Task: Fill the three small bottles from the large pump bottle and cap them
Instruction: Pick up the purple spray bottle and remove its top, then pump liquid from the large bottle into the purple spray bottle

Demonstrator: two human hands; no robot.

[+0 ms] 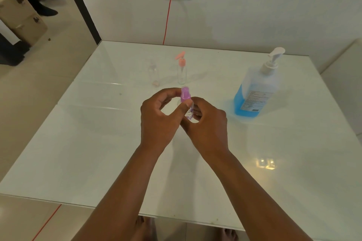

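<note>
Unscrewing: looks like the step in hand, since the purple cap (185, 94) is pinched by the left hand (159, 115) while the small bottle (189, 112) under it is gripped by the right hand (203, 123). Could also be tightening, can't be told from one shot.

Left fingers: thumb and forefinger are pinched on the purple cap, the rest curled loosely.

Right fingers: curled round the clear body of the small bottle, which is held up over the middle of the table (98, 152), tilted a bit.

Grip tip: the body is best held low and firm so only the cap gets turned. Clear plastic that thin probably flexes, so it shouldn't be squeezed hard.

Cap tip: short twists with a re-pinch each time should be enough. A spray tube may hang under the cap, so it's better lifted straight up.

Other bottles: a pink-topped bottle (182, 70) and a clear bottle (153, 72) are stood near each other further back, both apparently empty. Whether the clear one is capped can't be made out.

Pump bottle: the big blue one (256, 92) is parked to the right, well apart from the hands, roughly half full by the look of it.

Progress: early days, nothing seems filled yet.

Watch out: the loose cap should be set down where it won't roll off.
</note>
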